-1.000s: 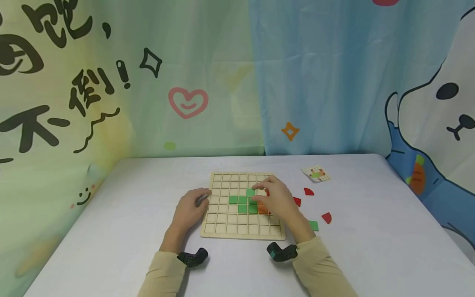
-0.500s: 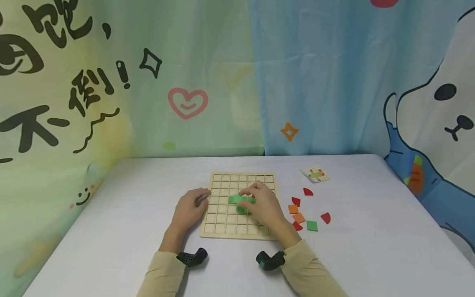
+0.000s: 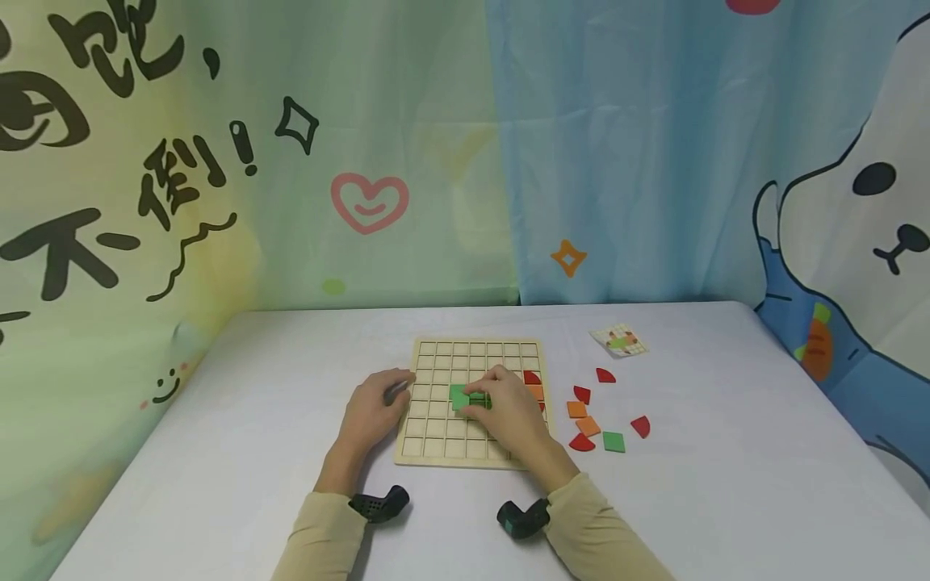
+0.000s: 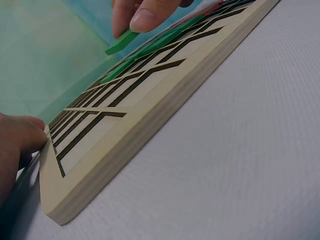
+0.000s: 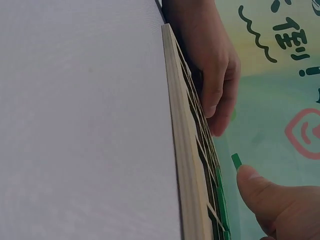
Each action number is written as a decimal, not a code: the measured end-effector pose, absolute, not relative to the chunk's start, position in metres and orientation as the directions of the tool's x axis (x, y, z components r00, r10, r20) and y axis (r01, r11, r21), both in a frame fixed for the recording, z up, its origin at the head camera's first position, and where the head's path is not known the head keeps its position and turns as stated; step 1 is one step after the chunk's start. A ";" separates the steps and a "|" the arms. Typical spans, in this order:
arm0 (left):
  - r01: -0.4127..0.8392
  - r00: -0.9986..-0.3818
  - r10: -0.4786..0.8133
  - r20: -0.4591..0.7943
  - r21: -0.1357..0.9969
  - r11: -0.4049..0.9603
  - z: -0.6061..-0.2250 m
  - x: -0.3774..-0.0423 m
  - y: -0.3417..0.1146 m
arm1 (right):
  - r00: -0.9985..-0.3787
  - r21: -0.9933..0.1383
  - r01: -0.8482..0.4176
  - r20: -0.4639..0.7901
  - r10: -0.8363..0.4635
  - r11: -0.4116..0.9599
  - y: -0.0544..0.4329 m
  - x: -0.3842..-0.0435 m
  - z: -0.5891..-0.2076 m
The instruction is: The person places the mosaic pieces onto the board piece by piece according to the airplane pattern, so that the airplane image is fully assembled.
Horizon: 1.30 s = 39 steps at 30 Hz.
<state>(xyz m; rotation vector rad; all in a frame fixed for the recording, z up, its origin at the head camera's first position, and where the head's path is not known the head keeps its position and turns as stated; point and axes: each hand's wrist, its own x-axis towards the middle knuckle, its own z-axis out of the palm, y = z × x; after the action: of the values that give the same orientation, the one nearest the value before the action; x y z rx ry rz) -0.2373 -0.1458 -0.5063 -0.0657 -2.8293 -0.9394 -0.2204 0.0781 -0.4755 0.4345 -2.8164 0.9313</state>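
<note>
My right hand (image 3: 512, 411) pinches a green square tile (image 4: 121, 43) between thumb and fingertips, held tilted just above the wooden grid board (image 3: 429, 444). In the right wrist view the tile's edge (image 5: 236, 160) shows beyond the thumb. Other green tiles (image 4: 165, 40) lie in the board's middle cells, partly hidden by this hand in the head view. My left hand (image 3: 374, 411) rests at the board's left edge, thumb and fingers touching it and holding no tile. On the board's right side sit a red quarter-round piece (image 3: 532, 378) and an orange tile (image 3: 535, 392).
Right of the board lie loose red quarter-round pieces (image 3: 640, 426), orange squares (image 3: 576, 410) and a green square (image 3: 613, 441). Behind them is a small card (image 3: 619, 340) with a coloured grid pattern. All stand on a white-covered table (image 3: 726, 500) before printed curtains.
My right hand has moved left across the board to the green tiles and now holds one up at an angle. The red and orange pieces at right are uncovered. My left hand stays put.
</note>
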 end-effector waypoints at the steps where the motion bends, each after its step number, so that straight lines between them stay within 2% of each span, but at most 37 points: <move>1: 0.093 -0.986 -0.008 0.167 0.592 0.801 -0.506 -0.237 -0.146 | -0.947 -0.557 -0.316 0.225 -0.227 0.768 0.078 -0.221 -0.476; 39: 0.084 -0.987 -0.016 0.163 0.590 0.803 -0.504 -0.237 -0.145 | -0.926 -0.502 -0.366 0.276 -0.256 0.784 0.072 -0.219 -0.486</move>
<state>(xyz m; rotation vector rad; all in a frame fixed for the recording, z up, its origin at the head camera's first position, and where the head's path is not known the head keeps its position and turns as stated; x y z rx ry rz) -0.2369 -0.1448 -0.5042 -0.0538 -2.8301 -0.9366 -0.2190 0.0720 -0.4865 0.4900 -2.7815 0.8420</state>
